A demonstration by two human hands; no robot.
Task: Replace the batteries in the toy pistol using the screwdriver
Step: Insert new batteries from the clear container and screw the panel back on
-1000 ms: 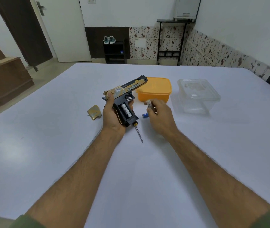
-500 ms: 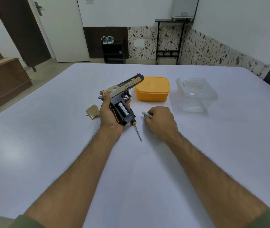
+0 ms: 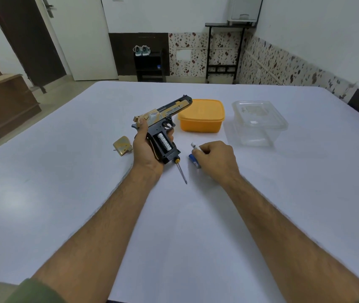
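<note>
Toy pistol (image 3: 162, 119) sits in my left hand (image 3: 145, 147), fingers wrapped round the grip, muzzle aimed away toward the orange tub (image 3: 201, 115). The grip compartment faces up at me with its cover off, and one battery (image 3: 164, 144) is seated inside. The cover (image 3: 122, 145) lies on the counter (image 3: 65, 193) just left of that hand.

My right hand (image 3: 214, 157) is low at the counter, fingers curled round a white-tipped cell (image 3: 195, 146). A blue cell (image 3: 194, 160) lies touching or nearly touching that hand; I cannot tell whether the fingers have hold of it too.

Mixing the cells is my main worry. With two loose ones so close together, I could pick the spent one and put it straight back. I can't read either label from here.

Polarity comes next. The terminals in the slot are too small to make out, so a cell pushed in backwards is a real chance.

The screwdriver (image 3: 181, 170) lies right beneath the pistol's butt, tip pointing toward me. Lowering my left hand could knock it, and a round shaft will roll. The blue cell would roll just as easily if my knuckles brush it.

I can't find the cover's screw anywhere on the counter. Losing it would leave the cover unfastened.

A clear tub (image 3: 259, 123) stands farther right, well out of the way.
</note>
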